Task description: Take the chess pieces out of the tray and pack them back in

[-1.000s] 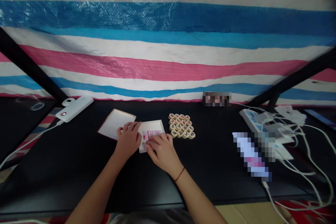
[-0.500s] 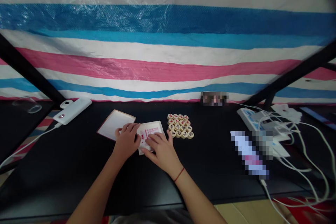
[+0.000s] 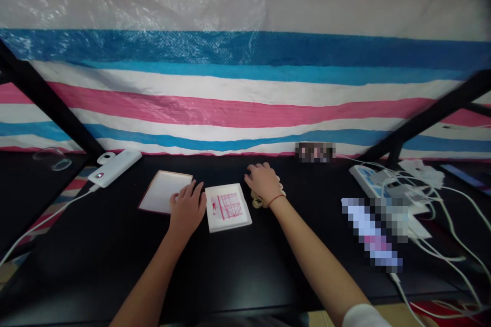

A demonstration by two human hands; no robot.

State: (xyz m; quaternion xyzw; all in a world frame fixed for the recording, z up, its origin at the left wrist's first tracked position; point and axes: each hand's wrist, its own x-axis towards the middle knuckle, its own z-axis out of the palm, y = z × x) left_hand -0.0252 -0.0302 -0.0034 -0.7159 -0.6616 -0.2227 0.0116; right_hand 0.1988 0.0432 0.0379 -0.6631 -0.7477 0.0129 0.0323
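Right hand (image 3: pixel 264 182) over round game pieces (image 3: pixel 257 201) on black worktop (image 3: pixel 230 276), fingers loosely spread, grip can't tell, left hand (image 3: pixel 187 205) between open lid (image 3: pixel 164 191) and white box (image 3: pixel 227 207), fingers part-spread, hold unclear, red-lined sheet (image 3: pixel 230 205) in box.

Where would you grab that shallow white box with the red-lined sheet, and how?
I'd pinch the near wall of the white box at its right corner, coming from the person's side. It lies flat with low raised walls, bare table lies in front, and the left hand crowds its left edge. Better keep it level, as the red-lined sheet may slide.
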